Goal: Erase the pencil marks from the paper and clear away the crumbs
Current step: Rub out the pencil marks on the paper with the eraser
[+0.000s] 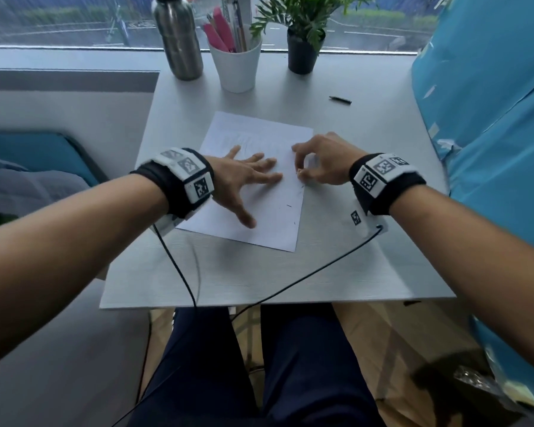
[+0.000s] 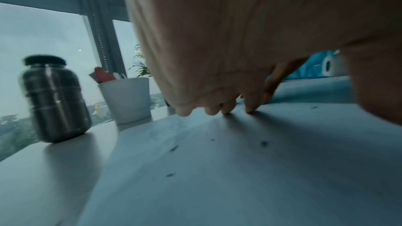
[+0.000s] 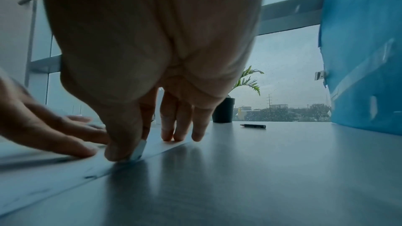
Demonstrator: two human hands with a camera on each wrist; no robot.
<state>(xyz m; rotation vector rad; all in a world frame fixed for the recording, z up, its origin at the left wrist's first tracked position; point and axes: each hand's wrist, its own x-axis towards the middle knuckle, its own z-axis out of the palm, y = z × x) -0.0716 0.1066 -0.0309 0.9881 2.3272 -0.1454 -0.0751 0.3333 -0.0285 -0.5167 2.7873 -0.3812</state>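
Observation:
A white sheet of paper [image 1: 269,223] lies in the middle of the grey table [image 1: 336,266]. My left hand [image 1: 247,177] rests flat on it, fingers spread and straight, holding it down. My right hand [image 1: 318,163] sits at the paper's right edge and pinches a small white eraser [image 3: 139,150] between thumb and forefinger, its tip against the sheet. The other three fingers [image 3: 174,126] touch the paper. Dark eraser crumbs [image 1: 289,206] are scattered over the lower right of the sheet, and crumbs [image 2: 174,148] also show under my left palm.
A steel bottle [image 1: 178,35], a white cup of pens [image 1: 236,64] and a potted plant [image 1: 302,53] stand along the table's far edge. A short black pencil [image 1: 339,100] lies at the back right. Blue plastic sheeting [image 1: 487,118] rises on the right. Two cables [image 1: 179,272] cross the table's near part.

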